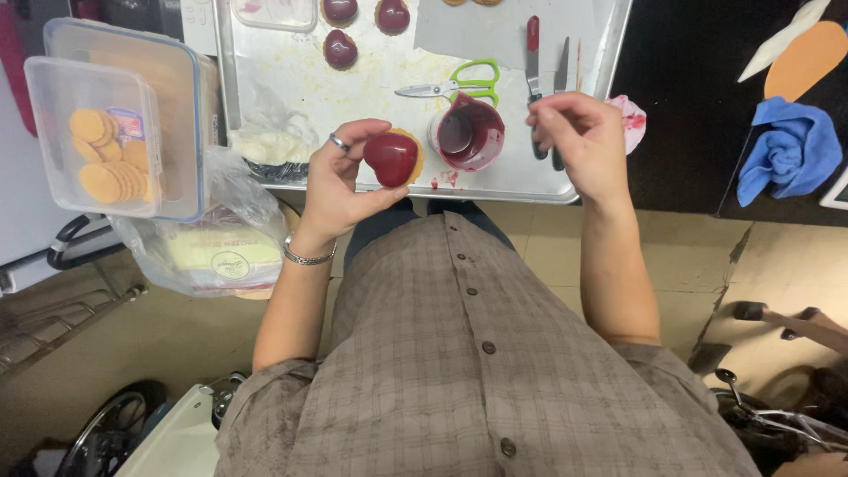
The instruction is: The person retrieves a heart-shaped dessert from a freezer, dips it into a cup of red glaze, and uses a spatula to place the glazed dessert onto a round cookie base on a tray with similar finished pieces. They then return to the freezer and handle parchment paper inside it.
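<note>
My left hand (pixel 340 181) holds a heart-shaped cookie (pixel 393 157) with glossy dark red icing, gripped by its edges over the front rim of a metal baking tray (pixel 495 181). My right hand (pixel 583 141) hovers to the right with fingers curled near two thin tools (pixel 548 79) lying on the tray; whether it grips one I cannot tell. Between the hands stands a small cup of dark red icing (pixel 468 132). Three more red-iced cookies (pixel 340 49) lie at the tray's far end.
Green-handled scissors (pixel 455 86) lie on the tray. Clear boxes with round plain cookies (pixel 106 146) stand at left above a plastic bag (pixel 216 252). A stained pink cloth (pixel 632 119) and a blue cloth (pixel 791 150) lie at right on a dark surface.
</note>
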Available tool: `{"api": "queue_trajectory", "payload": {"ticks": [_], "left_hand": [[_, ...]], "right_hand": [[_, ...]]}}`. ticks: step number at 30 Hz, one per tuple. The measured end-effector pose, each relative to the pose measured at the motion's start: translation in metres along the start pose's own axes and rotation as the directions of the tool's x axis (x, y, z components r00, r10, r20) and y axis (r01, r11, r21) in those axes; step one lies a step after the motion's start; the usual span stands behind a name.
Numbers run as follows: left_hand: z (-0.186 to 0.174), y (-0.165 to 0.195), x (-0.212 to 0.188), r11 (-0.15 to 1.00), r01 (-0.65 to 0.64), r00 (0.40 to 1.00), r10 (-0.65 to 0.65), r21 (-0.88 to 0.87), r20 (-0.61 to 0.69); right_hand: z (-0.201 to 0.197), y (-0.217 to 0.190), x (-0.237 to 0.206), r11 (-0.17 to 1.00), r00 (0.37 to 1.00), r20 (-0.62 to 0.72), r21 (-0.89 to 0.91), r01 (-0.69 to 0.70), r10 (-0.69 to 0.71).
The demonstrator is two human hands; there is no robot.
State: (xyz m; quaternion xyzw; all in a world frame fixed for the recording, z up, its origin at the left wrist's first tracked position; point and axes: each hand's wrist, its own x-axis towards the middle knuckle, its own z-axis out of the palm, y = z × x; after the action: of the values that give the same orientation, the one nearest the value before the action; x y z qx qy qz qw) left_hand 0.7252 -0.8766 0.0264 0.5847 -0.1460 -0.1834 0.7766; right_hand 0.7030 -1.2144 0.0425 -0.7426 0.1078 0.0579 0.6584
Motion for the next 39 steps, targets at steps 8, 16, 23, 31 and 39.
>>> {"api": "queue_trajectory", "payload": {"ticks": [8,16,23,31,39], "left_hand": [[0.007,0.040,0.010,0.975,-0.063,0.978,0.018,0.214,0.208],[0.001,0.053,0.007,0.944,-0.045,0.964,-0.044,0.326,0.261],[-0.007,0.051,0.008,0.951,-0.059,0.952,-0.037,0.304,0.303],[-0.009,0.033,0.006,0.998,-0.055,0.992,0.052,0.025,0.119],[0.036,-0.016,0.021,0.969,-0.028,0.957,-0.046,-0.247,-0.288]], "right_hand": [[0.043,-0.069,0.031,0.996,0.799,0.601,0.049,-0.069,0.026],[0.062,-0.074,0.048,0.995,0.604,0.791,-0.069,-0.075,0.101],[0.072,-0.071,0.055,0.972,0.543,0.813,-0.119,-0.201,0.212],[0.070,-0.064,0.049,0.961,0.769,0.612,0.055,-0.271,0.182],[0.091,-0.032,0.035,0.940,0.966,0.241,0.340,0.007,-0.095]]}}
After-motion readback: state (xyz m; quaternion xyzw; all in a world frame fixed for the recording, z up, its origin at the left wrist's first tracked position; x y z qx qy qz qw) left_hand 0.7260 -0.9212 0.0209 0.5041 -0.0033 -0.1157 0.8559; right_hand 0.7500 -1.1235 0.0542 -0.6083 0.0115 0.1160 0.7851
